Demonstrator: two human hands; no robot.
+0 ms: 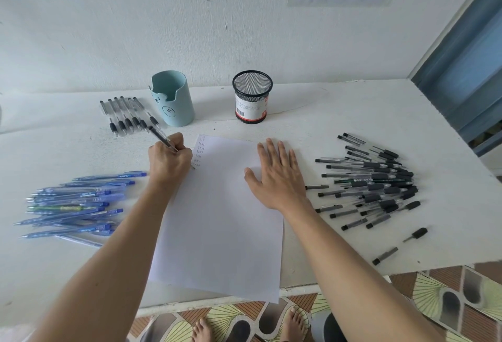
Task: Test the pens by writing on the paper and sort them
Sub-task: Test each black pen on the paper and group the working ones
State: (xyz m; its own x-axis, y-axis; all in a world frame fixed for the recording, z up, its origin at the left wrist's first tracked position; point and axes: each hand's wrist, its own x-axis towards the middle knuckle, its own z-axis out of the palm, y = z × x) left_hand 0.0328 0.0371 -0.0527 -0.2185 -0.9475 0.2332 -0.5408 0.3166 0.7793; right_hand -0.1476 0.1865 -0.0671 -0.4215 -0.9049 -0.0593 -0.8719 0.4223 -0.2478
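Observation:
A white sheet of paper (220, 222) lies in the middle of the white table, with a column of small written words at its top left. My left hand (169, 162) grips a black pen (161, 139) with its tip down at the paper's left edge, beside the writing. My right hand (278, 175) lies flat with spread fingers on the paper's upper right part. A pile of black pens (372, 181) lies to the right of the paper, a pile of blue pens (78, 205) to the left. Several black pens in a row (127, 116) lie at the back left.
A light blue pen holder (173, 99) and a black mesh cup (252, 97) stand at the back by the wall. Loose pen caps (385, 255) lie near the table's front right edge. Bare feet and patterned floor show below the table's front edge.

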